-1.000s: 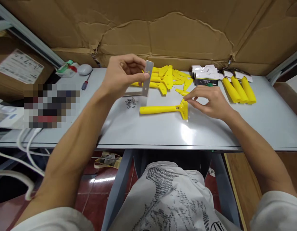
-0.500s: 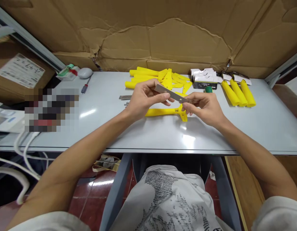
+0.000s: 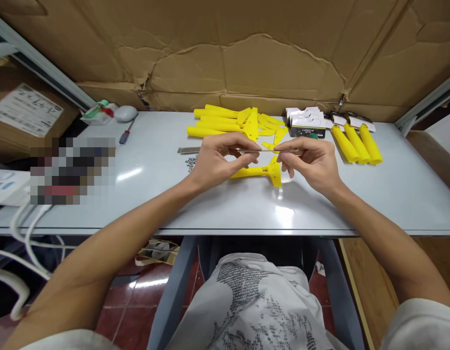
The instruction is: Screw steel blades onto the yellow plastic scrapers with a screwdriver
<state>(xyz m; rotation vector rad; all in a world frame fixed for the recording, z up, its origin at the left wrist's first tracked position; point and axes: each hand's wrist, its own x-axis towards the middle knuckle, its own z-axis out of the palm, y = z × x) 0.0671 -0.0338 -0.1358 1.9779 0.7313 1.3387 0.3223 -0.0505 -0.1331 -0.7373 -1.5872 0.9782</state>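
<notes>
The left hand (image 3: 214, 163) and the right hand (image 3: 312, 160) are pinched narrow on the two ends of a thin metal blade (image 3: 268, 150), thumb and fingertips closed on it from each side. The blade is seen nearly edge-on, level, and held in the air just above the yellow scraper handle (image 3: 259, 171).

That scraper handle lies flat on the grey table (image 3: 225, 204), its wide head toward the right hand and its grip running left under the left hand's fingers. Left of the scraper handle sits a small heap of screws (image 3: 191, 162), and just behind them lies a second strip of metal (image 3: 189, 150). Behind the scraper handle is a pile of yellow parts (image 3: 232, 121). To the right of that pile stands a small box (image 3: 305, 121), and further right three yellow handles (image 3: 357, 142) lie side by side. Far left of the scraper handle, near the cardboard wall (image 3: 225, 53), are a screwdriver (image 3: 125, 134) and a pale computer mouse (image 3: 125, 113).

The risk here is the blade itself. It is gripped only at its tips, so a small slackening on either side could let it tilt and drop onto the table or slide along a fingertip. Its edge may be sharp, and bare fingers pressing on it could be cut if the grip shifts.
</notes>
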